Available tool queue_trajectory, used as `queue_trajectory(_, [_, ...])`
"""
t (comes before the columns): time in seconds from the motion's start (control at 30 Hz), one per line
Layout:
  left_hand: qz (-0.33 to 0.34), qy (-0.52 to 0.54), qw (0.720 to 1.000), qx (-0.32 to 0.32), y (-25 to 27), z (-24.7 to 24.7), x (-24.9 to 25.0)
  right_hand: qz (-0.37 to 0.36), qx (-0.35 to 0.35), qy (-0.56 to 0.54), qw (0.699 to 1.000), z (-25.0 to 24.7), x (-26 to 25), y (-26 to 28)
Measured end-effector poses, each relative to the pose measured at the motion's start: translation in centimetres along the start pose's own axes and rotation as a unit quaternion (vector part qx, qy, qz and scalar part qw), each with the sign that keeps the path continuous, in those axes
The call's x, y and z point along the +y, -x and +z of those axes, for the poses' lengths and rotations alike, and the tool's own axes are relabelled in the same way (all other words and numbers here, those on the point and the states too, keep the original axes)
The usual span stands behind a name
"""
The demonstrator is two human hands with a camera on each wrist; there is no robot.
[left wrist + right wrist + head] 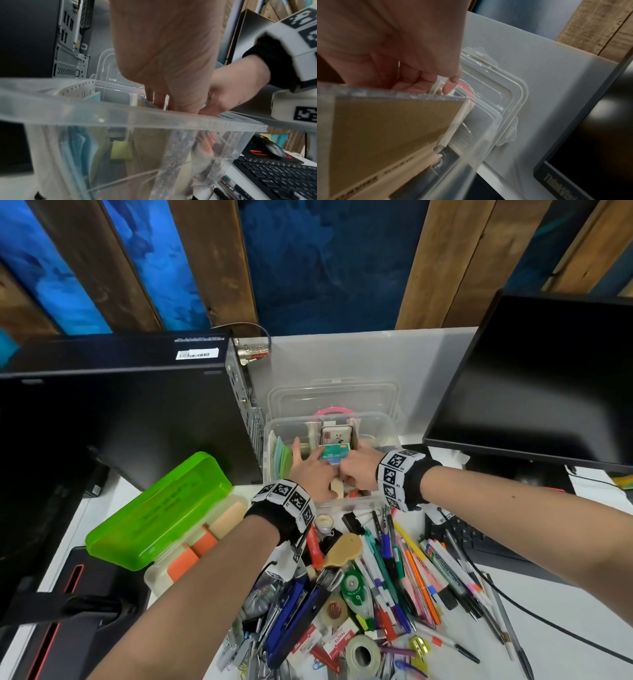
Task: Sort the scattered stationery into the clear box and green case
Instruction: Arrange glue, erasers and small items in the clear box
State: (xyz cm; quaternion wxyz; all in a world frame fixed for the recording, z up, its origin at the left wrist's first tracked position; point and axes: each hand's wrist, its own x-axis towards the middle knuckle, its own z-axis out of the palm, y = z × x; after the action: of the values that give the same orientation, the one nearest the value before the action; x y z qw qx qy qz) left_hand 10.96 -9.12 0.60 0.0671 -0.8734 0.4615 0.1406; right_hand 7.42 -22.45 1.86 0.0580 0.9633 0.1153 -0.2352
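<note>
The clear box (383,422) stands at the back of the desk, holding sticky notes, cards and a pink ring. Both hands reach into it. My left hand (311,470) has straight fingers pushed down among the contents, touching the left side of a teal staple box (334,455). My right hand (356,470) is curled, pinching that staple box from the right. The left wrist view shows the left fingers (159,102) dipping below the box rim (120,116). In the right wrist view the right fingertips (448,86) pinch a small white edge. The open green case (161,508) lies at left.
A heap of pens, tape rolls, clips and a blue stapler (376,583) covers the near desk. The box lid (342,395) leans behind the box. A computer tower (120,405) stands at left, a monitor (548,378) and keyboard (479,539) at right.
</note>
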Motion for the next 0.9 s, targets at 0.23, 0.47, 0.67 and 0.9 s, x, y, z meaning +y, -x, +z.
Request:
queue_trajectory(0.23, [0.012,-0.062,0.998,0.014,0.2,0.0,-0.1,-0.013,0.03,0.045,0.998,1.0,0.5,-0.3])
queue_trajectory(0.47, [0.039,-0.082,0.996,0.005,-0.2,0.4,-1.2,-0.04,0.044,0.122,0.991,0.2,-0.1,0.4])
queue_trajectory(0.67, [0.041,-0.086,0.995,0.006,0.0,0.6,-1.2,-0.027,0.011,0.101,0.994,1.0,-0.7,-0.8])
queue_trajectory(0.9, [0.032,-0.091,0.995,0.021,0.0,0.8,-1.4,-0.013,0.026,0.046,0.999,1.4,0.1,-0.3])
